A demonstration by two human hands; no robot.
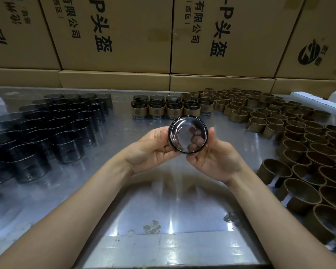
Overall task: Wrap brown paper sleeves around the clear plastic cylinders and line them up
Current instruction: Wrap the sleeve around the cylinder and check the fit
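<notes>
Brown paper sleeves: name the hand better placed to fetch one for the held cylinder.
Right. The brown paper sleeves lie on the right hand's side; the left hand could probably hold the cylinder alone meanwhile, though both grip it now.

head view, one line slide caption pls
Both hands, left hand and right hand, hold a clear plastic cylinder end-on above the shiny metal table.

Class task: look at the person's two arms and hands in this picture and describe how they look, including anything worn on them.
Both forearms are bare to the frame's bottom edge: no sleeves, gloves, watch or bracelets show. The left hand and right hand show no rings on the visible parts.
</notes>
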